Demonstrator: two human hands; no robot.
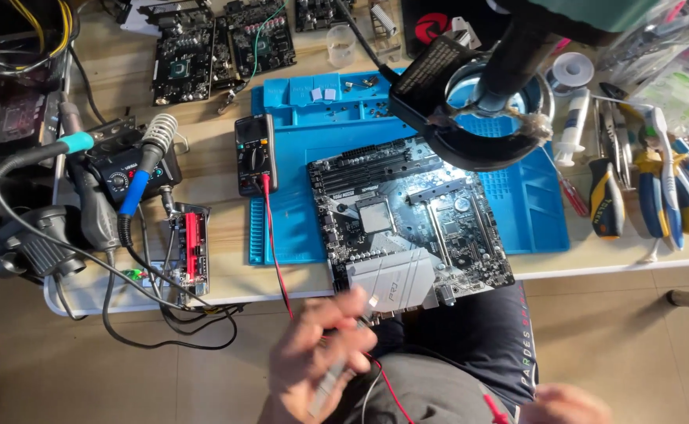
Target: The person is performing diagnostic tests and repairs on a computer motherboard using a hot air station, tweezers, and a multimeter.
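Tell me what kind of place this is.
Probably an electronics repair bench: a motherboard lies on a blue mat, with a multimeter and soldering iron beside it. The left hand holds a probe.

— Where does the view look from?
— From 1 camera on the person's head, facing steeply down over the wooden workbench (203, 169), with the floor along the bottom edge.
— How near?
— Close: the black computer mainboard (410, 216) on the blue silicone mat (533, 212) fills the centre, and a black ring-shaped magnifier lamp (470, 110) hangs nearer the lens.
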